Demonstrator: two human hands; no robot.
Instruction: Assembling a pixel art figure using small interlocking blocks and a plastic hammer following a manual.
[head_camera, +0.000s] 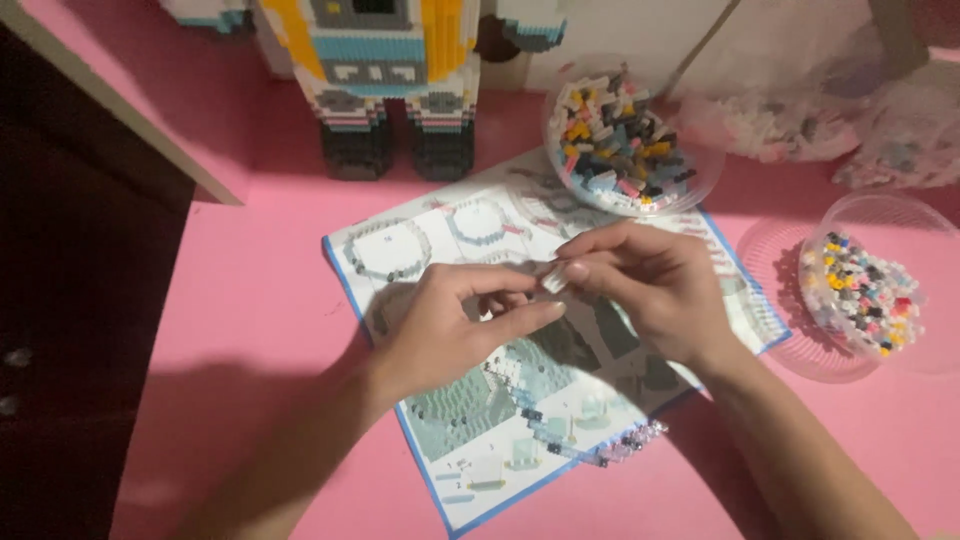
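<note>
A pink table (250, 290) carries an instruction sheet (470, 470), two brick bowls (700, 180) (900, 215), and a brick figure (385, 90).

This looks like a home hobby corner: a pink table (250, 290) carries a printed building guide (470, 440), a tall brick-built figure (385, 80) at 12 o'clock, and clear bowls of tiny bricks (620, 140) at 1 o'clock.

Head view, steeply down, close over pink table (250, 290)
</note>
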